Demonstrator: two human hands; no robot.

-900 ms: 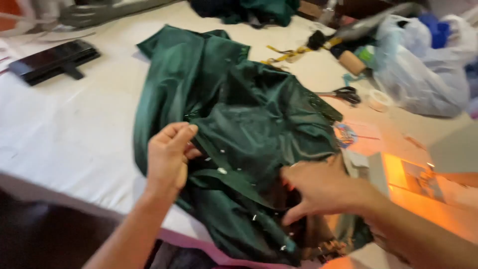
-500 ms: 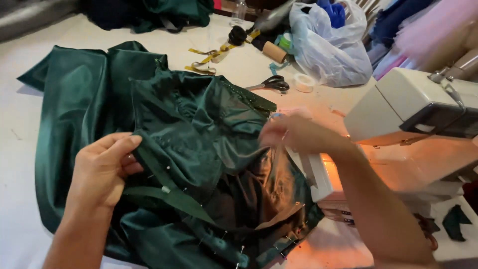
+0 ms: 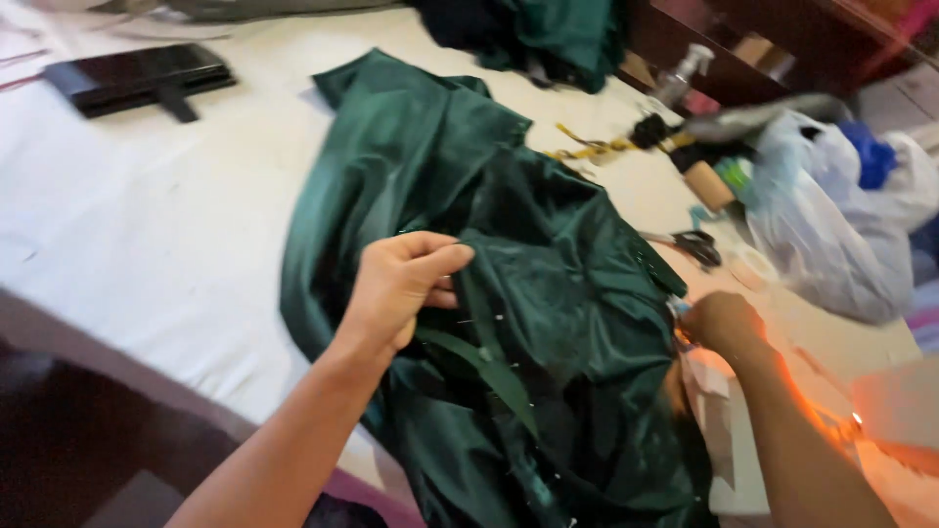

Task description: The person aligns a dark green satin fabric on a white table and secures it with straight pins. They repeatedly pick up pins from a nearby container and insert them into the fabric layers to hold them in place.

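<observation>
A shiny dark green fabric piece (image 3: 440, 166) lies spread across the white table (image 3: 147, 225), with small pins stuck along a folded strip near its lower part. My left hand (image 3: 403, 284) pinches a fold of this green fabric near its middle. Over at the fabric's right edge, my right hand (image 3: 722, 323) is closed beside an orange-lit patch; what it holds is hidden.
Black-handled scissors (image 3: 696, 246) lie right of the fabric. A white plastic bag (image 3: 831, 225) with blue contents sits at the far right. A yellow tape measure (image 3: 587, 147), a spray bottle (image 3: 685, 73), a black flat case (image 3: 137, 76) and more green cloth (image 3: 548, 34) lie at the back.
The view swung back to the left, so the sewing machine left the frame. My left hand keeps its pinch on the fabric; my right hand moved to the fabric's right edge.
</observation>
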